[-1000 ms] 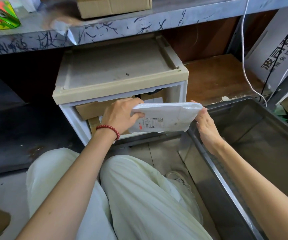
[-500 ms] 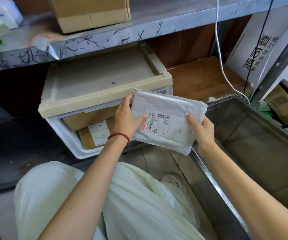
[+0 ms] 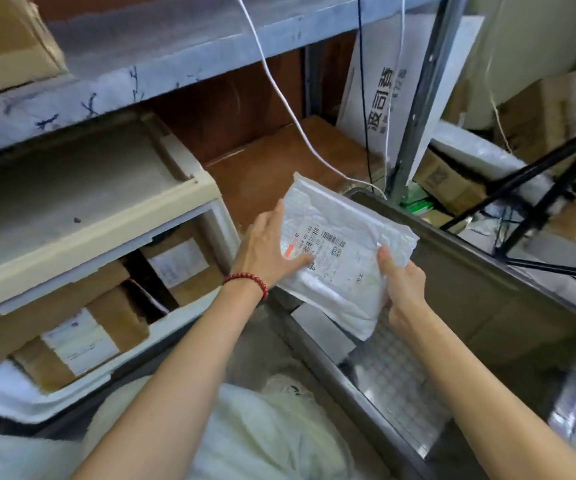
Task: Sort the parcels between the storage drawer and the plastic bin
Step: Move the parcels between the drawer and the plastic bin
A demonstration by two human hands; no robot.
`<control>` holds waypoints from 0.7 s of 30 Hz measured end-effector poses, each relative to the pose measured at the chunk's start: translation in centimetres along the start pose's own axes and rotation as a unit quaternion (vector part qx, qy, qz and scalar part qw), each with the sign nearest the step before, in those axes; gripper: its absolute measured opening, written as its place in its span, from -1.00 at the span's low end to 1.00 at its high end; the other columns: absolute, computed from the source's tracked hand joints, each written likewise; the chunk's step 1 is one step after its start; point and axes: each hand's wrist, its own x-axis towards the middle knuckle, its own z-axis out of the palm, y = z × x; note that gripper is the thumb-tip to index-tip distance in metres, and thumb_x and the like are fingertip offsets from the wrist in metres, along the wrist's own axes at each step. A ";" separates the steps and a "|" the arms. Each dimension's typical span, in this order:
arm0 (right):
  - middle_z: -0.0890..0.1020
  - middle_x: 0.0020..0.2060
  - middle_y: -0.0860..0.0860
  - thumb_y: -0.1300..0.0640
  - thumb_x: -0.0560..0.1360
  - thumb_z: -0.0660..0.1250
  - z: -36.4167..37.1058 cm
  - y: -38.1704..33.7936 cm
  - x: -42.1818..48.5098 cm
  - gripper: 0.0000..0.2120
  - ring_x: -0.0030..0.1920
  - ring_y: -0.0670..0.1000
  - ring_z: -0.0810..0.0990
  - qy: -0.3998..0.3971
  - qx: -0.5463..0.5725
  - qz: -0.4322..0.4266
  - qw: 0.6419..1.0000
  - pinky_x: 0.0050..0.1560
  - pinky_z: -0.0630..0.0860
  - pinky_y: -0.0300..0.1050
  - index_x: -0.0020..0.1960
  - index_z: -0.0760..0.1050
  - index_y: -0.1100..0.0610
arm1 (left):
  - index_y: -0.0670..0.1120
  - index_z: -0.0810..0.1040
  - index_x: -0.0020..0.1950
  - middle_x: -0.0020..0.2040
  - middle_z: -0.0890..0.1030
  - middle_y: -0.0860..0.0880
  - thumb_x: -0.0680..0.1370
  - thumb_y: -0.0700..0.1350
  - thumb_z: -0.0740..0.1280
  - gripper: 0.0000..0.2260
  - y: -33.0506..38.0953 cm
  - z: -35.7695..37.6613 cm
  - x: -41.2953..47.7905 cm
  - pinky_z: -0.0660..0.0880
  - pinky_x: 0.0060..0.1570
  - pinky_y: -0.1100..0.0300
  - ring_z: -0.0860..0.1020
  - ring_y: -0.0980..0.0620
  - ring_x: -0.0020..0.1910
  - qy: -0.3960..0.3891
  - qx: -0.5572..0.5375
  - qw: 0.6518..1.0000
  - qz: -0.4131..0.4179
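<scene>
A white padded parcel (image 3: 343, 237) is hanging tilted over the left rim of the plastic bin (image 3: 470, 261), the grip of the left hand (image 3: 265, 252) pinching its left edge and that of the right hand (image 3: 402, 284) its lower right, while brown boxes (image 3: 116, 317) are lying in the open storage drawer (image 3: 54, 401) left of the bin.

The parcel (image 3: 342, 251) is white, crinkly plastic. The bin (image 3: 487, 292) looks smooth and see-through. The boxes (image 3: 113, 317) are brown cardboard.

1 head-worn view, close, down toward drawer (image 3: 19, 396) and bin (image 3: 487, 299)
</scene>
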 end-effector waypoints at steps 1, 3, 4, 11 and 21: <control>0.66 0.06 0.08 0.10 0.56 0.35 -0.8 0.3 0.7 -0.71 0.03 0.07 0.65 0.011 -0.007 -0.001 1.000 0.13 0.58 0.08 0.23 0.54 0.21 | 0.00 -0.02 0.57 0.45 0.23 -0.08 0.36 0.22 0.47 -0.04 0.4 1.0 0.6 0.25 0.37 0.08 0.25 -0.06 0.42 -0.013 0.008 1.000 0.013; 0.65 0.08 0.08 0.13 0.57 0.32 -2.4 1.1 2.0 -0.74 0.00 0.05 0.65 0.026 -0.034 0.007 0.999 0.08 0.59 0.04 0.23 0.53 0.18 | -0.01 0.04 0.56 0.43 0.22 -0.09 0.33 0.24 0.48 -0.04 1.1 2.9 1.6 0.26 0.38 0.05 0.25 -0.08 0.41 -0.049 0.024 0.998 0.032; 0.65 0.08 0.06 0.14 0.58 0.31 -3.2 1.7 2.7 -0.76 -0.02 0.03 0.64 0.027 -0.052 0.014 0.998 0.01 0.60 -0.01 0.23 0.51 0.16 | -0.02 0.06 0.56 0.43 0.21 -0.10 0.33 0.24 0.48 -0.05 1.3 3.8 2.1 0.26 0.38 0.04 0.24 -0.09 0.41 -0.069 0.030 0.996 0.039; 0.60 0.15 0.05 0.19 0.55 0.33 -7.1 6.5 6.3 -0.63 0.09 0.06 0.62 0.033 -0.108 0.080 0.990 -0.06 0.61 -0.02 0.34 0.36 0.16 | 0.04 0.05 0.54 0.48 0.20 -0.07 0.35 0.27 0.45 -0.09 0.9 9.0 4.4 0.30 0.34 -0.10 0.21 -0.12 0.44 -0.179 0.081 0.979 0.054; 0.52 0.25 0.11 0.13 0.52 0.37 -5.7 15.7 9.1 -0.48 0.20 0.16 0.52 0.157 -0.133 0.177 0.962 0.27 0.46 0.09 0.40 0.27 0.22 | 0.07 0.21 0.49 0.38 0.42 0.01 0.53 0.19 0.26 -0.43 -2.0 12.1 4.6 0.28 0.27 -0.06 0.36 -0.07 0.35 -0.108 0.233 0.955 0.148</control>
